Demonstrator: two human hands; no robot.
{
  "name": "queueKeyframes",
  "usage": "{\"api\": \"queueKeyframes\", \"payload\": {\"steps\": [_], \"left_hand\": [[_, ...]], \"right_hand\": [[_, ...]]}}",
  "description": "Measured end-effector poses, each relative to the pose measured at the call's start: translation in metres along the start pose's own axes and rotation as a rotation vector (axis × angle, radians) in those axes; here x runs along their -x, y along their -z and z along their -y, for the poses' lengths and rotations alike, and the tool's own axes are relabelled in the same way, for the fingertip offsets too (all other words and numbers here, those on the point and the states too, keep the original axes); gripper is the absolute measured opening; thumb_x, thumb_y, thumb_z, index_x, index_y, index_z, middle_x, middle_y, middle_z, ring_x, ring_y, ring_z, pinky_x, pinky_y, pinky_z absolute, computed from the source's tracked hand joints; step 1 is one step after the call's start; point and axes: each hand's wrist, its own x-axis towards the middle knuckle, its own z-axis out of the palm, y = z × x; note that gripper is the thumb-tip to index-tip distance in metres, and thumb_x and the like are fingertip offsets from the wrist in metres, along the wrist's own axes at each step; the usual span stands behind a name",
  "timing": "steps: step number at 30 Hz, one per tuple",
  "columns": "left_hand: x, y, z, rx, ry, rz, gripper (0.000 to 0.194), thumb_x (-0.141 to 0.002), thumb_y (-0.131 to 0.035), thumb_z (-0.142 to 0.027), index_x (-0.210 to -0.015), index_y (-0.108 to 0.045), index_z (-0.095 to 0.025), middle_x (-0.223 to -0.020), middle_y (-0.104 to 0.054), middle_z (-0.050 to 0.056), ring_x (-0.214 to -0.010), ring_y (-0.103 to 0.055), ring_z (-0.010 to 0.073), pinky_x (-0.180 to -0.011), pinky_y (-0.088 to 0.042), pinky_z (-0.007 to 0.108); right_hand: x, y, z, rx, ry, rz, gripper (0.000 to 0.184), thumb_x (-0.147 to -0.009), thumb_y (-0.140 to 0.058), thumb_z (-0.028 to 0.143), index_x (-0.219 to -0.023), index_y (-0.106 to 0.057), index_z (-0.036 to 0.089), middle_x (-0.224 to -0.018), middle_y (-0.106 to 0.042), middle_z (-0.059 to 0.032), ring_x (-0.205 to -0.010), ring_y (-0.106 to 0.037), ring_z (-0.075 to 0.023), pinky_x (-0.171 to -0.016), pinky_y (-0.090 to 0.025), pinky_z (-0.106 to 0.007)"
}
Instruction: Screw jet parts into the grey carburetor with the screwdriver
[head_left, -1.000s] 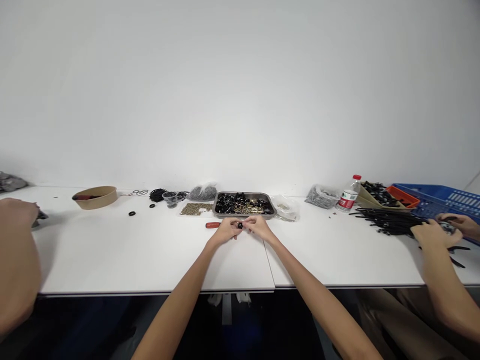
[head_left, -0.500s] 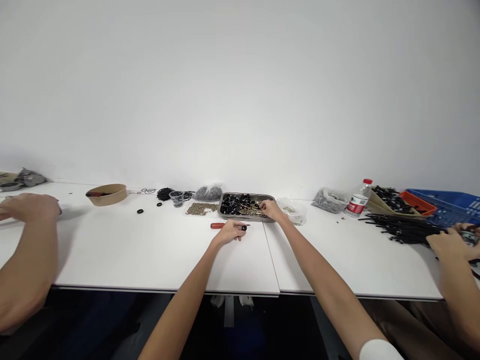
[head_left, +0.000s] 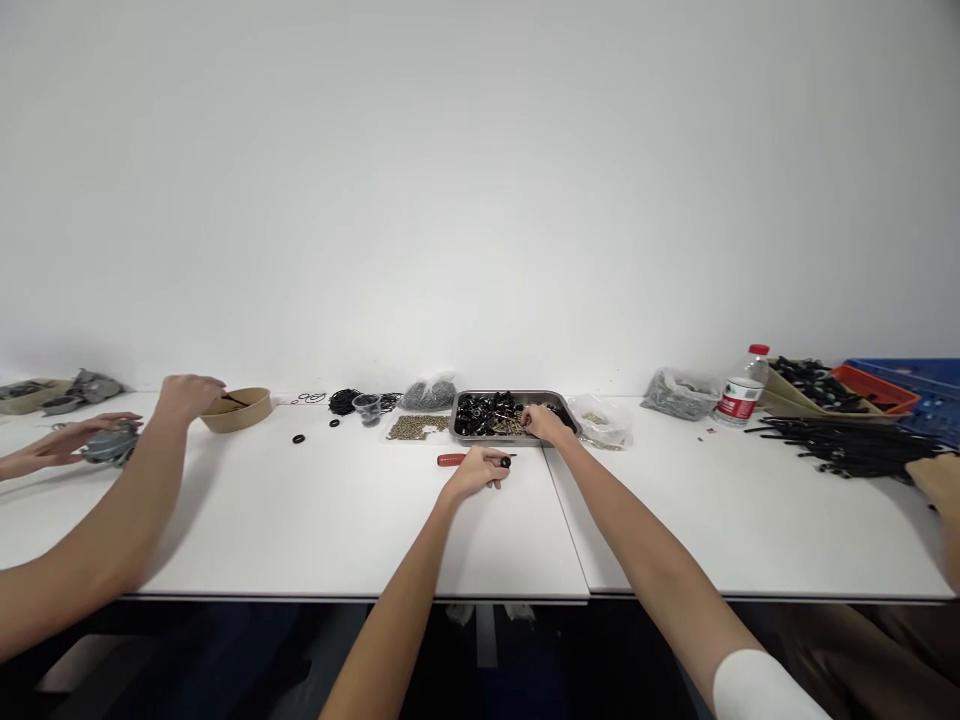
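Observation:
My left hand (head_left: 477, 471) is closed on a small black round part (head_left: 505, 462), just above the white table. Partly covered by that hand, a red-handled screwdriver (head_left: 450, 460) shows its handle on one side and its tip on the other. My right hand (head_left: 544, 422) reaches into a shallow metal tray (head_left: 480, 439), fingertips pinched at the brass-coloured screws (head_left: 507, 422). Whatever is between those fingertips is too small to make out. Black plastic parts (head_left: 480, 410) fill the left side of the tray.
Brass pieces (head_left: 417, 428), a bag of dark parts (head_left: 430, 392) and a plastic cup (head_left: 367, 408) lie left of the tray. Right stand a clear bag (head_left: 602, 424), a bottle (head_left: 741, 388) and black strips (head_left: 847, 446). A co-worker's hand (head_left: 187, 395) is at a paper bowl (head_left: 238, 412).
The whole view has shifted, so things sit further right. My hands keep their places at the tray and screwdriver. The left co-worker's hand has moved to the paper bowl.

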Motion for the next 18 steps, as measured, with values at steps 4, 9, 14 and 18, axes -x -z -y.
{"api": "queueKeyframes", "payload": {"steps": [4,9,14,18], "left_hand": [[0.002,0.001,-0.002,0.047,-0.034,0.001,0.04,-0.062,-0.075,-0.014,-0.101,-0.07,-0.007,-0.058,-0.057,-0.003,-0.046,-0.058,0.0089,-0.044,-0.038,0.019],[0.004,0.003,-0.005,0.138,-0.089,-0.01,0.041,-0.063,-0.074,-0.021,-0.102,-0.067,-0.008,-0.058,-0.055,-0.003,-0.048,-0.063,0.0173,-0.046,-0.047,0.027],[0.003,0.004,-0.005,0.196,-0.118,-0.053,0.046,-0.065,-0.073,-0.02,-0.109,-0.065,-0.007,-0.062,-0.061,0.001,-0.05,-0.061,0.0145,-0.051,-0.05,0.029],[0.005,0.004,-0.007,0.174,-0.129,-0.083,0.047,-0.061,-0.076,-0.016,-0.107,-0.068,-0.009,-0.059,-0.053,-0.005,-0.043,-0.046,0.0047,-0.044,-0.034,0.02]], "right_hand": [[0.003,0.002,0.001,-0.03,0.014,-0.034,0.032,-0.098,-0.057,0.036,-0.122,-0.06,0.016,-0.123,-0.06,-0.0096,-0.108,-0.061,-0.0185,-0.093,-0.054,-0.039],[0.007,0.009,-0.004,-0.16,0.055,-0.154,0.032,-0.098,-0.058,0.036,-0.12,-0.06,0.013,-0.118,-0.062,-0.0089,-0.103,-0.062,-0.0175,-0.09,-0.056,-0.038],[0.02,0.027,-0.011,-0.399,0.102,-0.395,0.023,-0.094,-0.062,0.032,-0.103,-0.062,0.011,-0.098,-0.066,-0.0057,-0.088,-0.064,-0.0139,-0.082,-0.056,-0.032],[0.048,0.032,-0.008,-0.635,0.156,-0.605,0.026,-0.084,-0.066,0.036,-0.096,-0.058,0.014,-0.094,-0.068,-0.008,-0.087,-0.066,-0.0158,-0.084,-0.056,-0.03]]}}
